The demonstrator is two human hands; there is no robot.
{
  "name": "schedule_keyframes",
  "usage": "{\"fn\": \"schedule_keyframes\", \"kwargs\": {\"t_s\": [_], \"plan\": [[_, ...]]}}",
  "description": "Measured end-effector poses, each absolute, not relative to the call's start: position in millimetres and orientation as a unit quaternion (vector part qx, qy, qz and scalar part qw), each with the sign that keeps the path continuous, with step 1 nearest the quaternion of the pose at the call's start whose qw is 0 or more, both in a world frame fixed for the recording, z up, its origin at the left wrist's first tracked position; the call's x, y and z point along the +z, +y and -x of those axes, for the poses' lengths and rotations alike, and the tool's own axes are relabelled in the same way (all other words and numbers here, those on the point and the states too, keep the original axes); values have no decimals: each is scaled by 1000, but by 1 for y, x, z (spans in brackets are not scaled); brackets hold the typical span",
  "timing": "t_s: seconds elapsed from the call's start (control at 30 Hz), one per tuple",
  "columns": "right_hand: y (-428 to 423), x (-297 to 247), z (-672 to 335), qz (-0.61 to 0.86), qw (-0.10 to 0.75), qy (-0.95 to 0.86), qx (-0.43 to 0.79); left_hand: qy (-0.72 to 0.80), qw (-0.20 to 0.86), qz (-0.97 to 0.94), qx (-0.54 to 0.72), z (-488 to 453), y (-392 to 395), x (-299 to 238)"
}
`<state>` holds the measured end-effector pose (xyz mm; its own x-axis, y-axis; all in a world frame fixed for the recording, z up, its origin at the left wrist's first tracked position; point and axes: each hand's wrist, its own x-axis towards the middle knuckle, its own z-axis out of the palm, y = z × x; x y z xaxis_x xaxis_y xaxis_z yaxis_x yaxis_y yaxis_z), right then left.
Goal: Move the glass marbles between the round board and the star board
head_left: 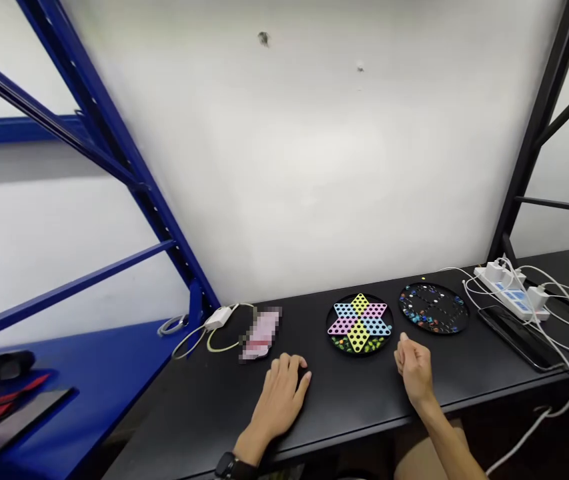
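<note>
Star board lies on the desk ahead, btwn your hands, w/ a marble tray beside it. R hand is nearer, just right of it, grip half-curled, empty; L hand rests flat, released, farther left.

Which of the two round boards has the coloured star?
The left round board, nearest the left hand; the right round board by the power strip is black with marbles.

Power strip with white cables at right end of black surface; dark tablet just in front. Far left: white charger, blurred pink item. Blue rack beyond.
</note>
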<state>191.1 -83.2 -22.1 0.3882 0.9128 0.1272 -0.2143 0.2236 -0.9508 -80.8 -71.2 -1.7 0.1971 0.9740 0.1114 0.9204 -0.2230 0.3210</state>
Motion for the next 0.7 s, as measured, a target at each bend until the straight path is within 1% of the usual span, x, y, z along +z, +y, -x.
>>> {"fn": "schedule_keyframes", "kwargs": {"t_s": [0.07, 0.13, 0.2, 0.27, 0.33, 0.47, 0.53, 0.57, 0.63, 0.67, 0.7], "plan": [[-87, -14, -182, 442, 663, -306, 521, 572, 138, -793, 161, 50, -77, 8], [-91, -11, -169, 406, 609, -250, 634, 507, 188, -818, 196, 15, -89, 18], [-93, -15, -154, 382, 566, -208, 701, 469, 190, -823, 259, -17, -103, 24], [-94, -21, -143, 348, 572, -161, 725, 428, 180, -839, 283, -39, -115, 26], [-94, -26, -139, 326, 587, -139, 728, 388, 169, -865, 271, -49, -123, 23], [-90, -16, -152, 350, 578, -152, 721, 333, 141, -886, 289, -41, -120, 17], [-77, -2, -173, 381, 605, -203, 669, 368, 130, -868, 307, -30, -108, 21], [-66, 6, -188, 402, 631, -250, 615, 403, 124, -853, 307, -24, -100, 24], [-40, 20, -225, 491, 668, -340, 444, 463, 114, -836, 271, -13, -80, 31], [-25, 23, -246, 543, 669, -382, 336, 488, 107, -830, 250, -9, -71, 33], [-11, 24, -266, 593, 637, -428, 246, 508, 105, -826, 219, -5, -62, 33]]}}
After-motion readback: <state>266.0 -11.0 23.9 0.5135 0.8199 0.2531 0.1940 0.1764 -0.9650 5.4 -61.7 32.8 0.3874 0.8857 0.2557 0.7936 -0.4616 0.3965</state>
